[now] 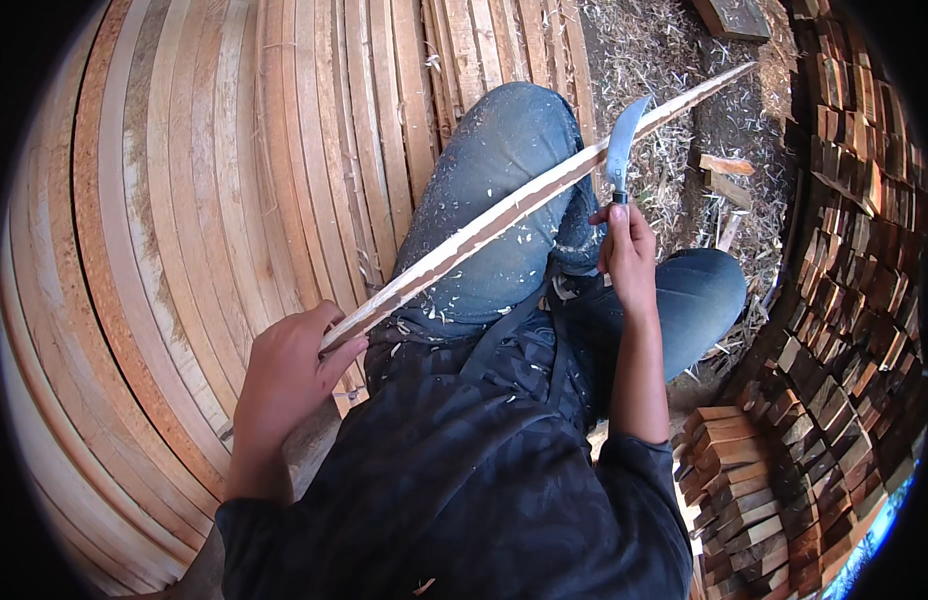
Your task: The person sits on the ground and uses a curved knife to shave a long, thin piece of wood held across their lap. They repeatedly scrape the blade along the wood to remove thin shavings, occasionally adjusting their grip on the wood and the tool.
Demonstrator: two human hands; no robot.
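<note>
A long, thin wooden strip (pixel 504 215) with pale shaved faces and a brown bark-like band runs slantwise across my raised, jeans-clad knee. My left hand (pixel 296 362) is closed round its near end, beside my hip. In my right hand (pixel 627 250) is the dark handle of a knife with a curved blade (pixel 622 145), fingers wrapped about it. The blade points up and away, overlapping the strip just past the knee; whether it touches the wood I cannot tell. Pale shavings cling to my jeans (pixel 484 160).
Long wooden planks (pixel 274 150) lie side by side on the left. Shavings (pixel 654 60) litter the ground beyond my knees, with loose wood offcuts (pixel 726 165) among them. Stacked short wood pieces (pixel 854 290) form a wall along the right, and another stack (pixel 734 480) stands near right.
</note>
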